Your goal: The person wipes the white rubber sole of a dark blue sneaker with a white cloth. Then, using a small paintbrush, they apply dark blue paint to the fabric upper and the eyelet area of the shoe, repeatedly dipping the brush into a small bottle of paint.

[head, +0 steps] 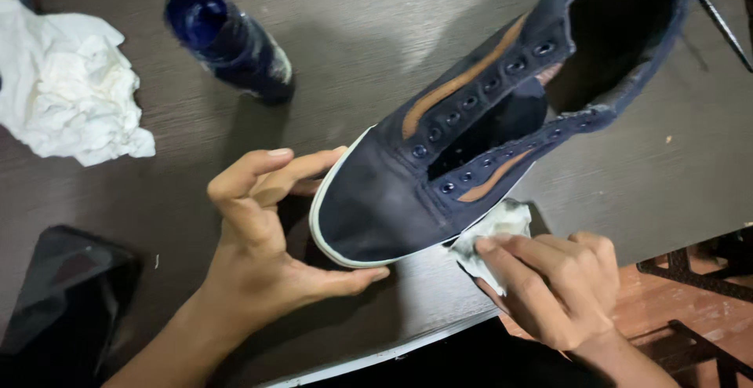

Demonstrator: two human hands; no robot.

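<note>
One navy canvas shoe with tan side stripe and white rubber sole (471, 137) lies laceless on the dark wood-grain table (353, 27). The left hand (267, 239) cups its toe, fingers spread. The right hand (549, 286) pinches one crumpled white cloth (490, 235) against the sole. Beyond the left hand stand one dark blue bottle (231, 43) and one crumpled white tissue (67, 82).
</note>
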